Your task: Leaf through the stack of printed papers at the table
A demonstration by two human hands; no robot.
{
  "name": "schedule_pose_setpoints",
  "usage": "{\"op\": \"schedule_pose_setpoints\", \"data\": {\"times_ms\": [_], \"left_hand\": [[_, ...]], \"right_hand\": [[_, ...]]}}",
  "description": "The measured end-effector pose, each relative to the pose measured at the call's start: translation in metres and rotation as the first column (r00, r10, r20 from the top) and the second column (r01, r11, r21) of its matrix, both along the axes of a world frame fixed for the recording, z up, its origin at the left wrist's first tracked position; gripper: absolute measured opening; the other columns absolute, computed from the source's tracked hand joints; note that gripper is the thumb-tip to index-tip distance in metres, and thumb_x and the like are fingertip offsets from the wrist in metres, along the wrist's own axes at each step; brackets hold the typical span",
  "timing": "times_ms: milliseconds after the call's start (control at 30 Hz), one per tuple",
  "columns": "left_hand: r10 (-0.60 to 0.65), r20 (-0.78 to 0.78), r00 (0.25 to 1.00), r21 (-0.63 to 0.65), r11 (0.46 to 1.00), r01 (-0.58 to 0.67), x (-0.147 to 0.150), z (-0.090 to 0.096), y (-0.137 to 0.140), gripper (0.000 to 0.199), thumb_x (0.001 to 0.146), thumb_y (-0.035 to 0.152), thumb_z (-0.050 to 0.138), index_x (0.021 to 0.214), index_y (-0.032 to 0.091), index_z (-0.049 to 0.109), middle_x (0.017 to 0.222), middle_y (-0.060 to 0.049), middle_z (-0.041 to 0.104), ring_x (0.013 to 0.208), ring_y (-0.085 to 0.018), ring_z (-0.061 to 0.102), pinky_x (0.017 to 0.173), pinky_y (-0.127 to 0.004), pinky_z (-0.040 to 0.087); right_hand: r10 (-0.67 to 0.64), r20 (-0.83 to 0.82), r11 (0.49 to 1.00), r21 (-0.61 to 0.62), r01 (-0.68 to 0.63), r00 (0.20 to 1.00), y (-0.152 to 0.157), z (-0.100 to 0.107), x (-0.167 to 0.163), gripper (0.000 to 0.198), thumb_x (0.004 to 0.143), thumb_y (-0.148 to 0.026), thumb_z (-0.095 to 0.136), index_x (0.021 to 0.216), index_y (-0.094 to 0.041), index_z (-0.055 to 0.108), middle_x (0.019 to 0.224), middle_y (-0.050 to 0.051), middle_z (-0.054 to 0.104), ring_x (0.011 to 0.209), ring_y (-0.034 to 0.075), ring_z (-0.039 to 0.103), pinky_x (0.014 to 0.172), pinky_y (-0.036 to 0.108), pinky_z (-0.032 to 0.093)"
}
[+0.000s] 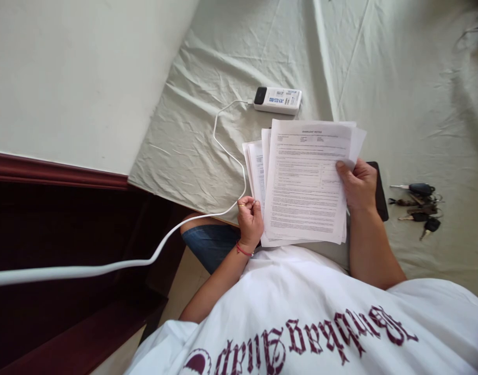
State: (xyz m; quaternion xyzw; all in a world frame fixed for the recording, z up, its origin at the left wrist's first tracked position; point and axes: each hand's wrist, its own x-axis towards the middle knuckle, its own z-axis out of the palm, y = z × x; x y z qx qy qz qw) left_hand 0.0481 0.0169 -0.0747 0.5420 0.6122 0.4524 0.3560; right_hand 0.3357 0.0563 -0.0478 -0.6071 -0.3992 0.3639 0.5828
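Right hand (360,187): thumb lies flat on the top sheet and the fingers pass beneath, pinching the right edge of the papers (305,192). Left hand (250,221): fingers curled inward, thumb tip at the left edge of the papers; whether a sheet is pinched there cannot be told.

Surface: wrinkled, pale grey-green cloth (426,130). On it, beyond the papers, lies a white power bank (280,101) with a white cable (67,272) attached. A dark phone (381,198) lies partly behind the right hand; keys (420,203) lie beside it. At left, a white panel (67,78) is edged by dark red trim (47,169).

Papers: held above the near edge of the cloth, before the torso. White, printed, several sheets, unevenly fanned; top sheet headed, fine text below.
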Motion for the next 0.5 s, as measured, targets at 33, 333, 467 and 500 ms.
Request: {"op": "schedule_pose_setpoints", "data": {"times_ms": [33, 333, 467, 500], "left_hand": [[-0.001, -0.006, 1.0, 0.005, 1.0, 0.001, 0.0, 0.0, 0.0, 0.022, 0.099, 0.042, 0.055, 0.104, 0.023, 0.046, 0.085, -0.001, 0.062, 0.077, -0.016, 0.066, 0.075, -0.029, 0.05], [0.01, -0.01, 1.0, 0.004, 1.0, -0.01, 0.0014, 0.0011, 0.0007, 0.022, 0.098, 0.042, 0.056, 0.103, 0.023, 0.047, 0.084, 0.0, 0.061, 0.075, -0.015, 0.064, 0.074, -0.029, 0.049], [0.017, -0.004, 1.0, -0.005, 1.0, -0.017, 0.0016, 0.0009, 0.0014, 0.025, 0.097, 0.044, 0.057, 0.103, 0.022, 0.047, 0.085, -0.001, 0.061, 0.077, -0.015, 0.065, 0.075, -0.029, 0.049], [0.017, -0.004, 1.0, -0.005, 1.0, -0.017, 0.0016, 0.0007, 0.0015, 0.025, 0.097, 0.044, 0.057, 0.103, 0.022, 0.047, 0.085, -0.001, 0.061, 0.077, -0.015, 0.065, 0.075, -0.029, 0.049]], "right_hand": [[0.001, 0.002, 1.0, -0.007, -0.001, 1.0, -0.0004, 0.0001, -0.0003, 0.033, 0.084, -0.056, 0.075, 0.099, -0.027, 0.075, 0.091, 0.003, 0.077, 0.077, 0.023, 0.073, 0.065, 0.035, 0.06], [0.039, -0.014, 0.997, -0.062, -0.04, 0.999, -0.0024, 0.0018, -0.0044, 0.03, 0.084, -0.052, 0.076, 0.093, -0.023, 0.076, 0.084, 0.001, 0.076, 0.067, 0.019, 0.069, 0.058, 0.031, 0.057], [0.047, -0.002, 0.997, -0.065, -0.047, 0.999, -0.0019, 0.0017, -0.0061, 0.031, 0.084, -0.052, 0.076, 0.095, -0.023, 0.076, 0.085, 0.002, 0.075, 0.069, 0.02, 0.07, 0.059, 0.031, 0.057], [0.052, -0.004, 0.997, -0.063, -0.052, 0.999, -0.0018, 0.0012, -0.0065, 0.032, 0.084, -0.052, 0.076, 0.096, -0.023, 0.076, 0.085, 0.002, 0.076, 0.069, 0.02, 0.07, 0.059, 0.032, 0.058]]}}
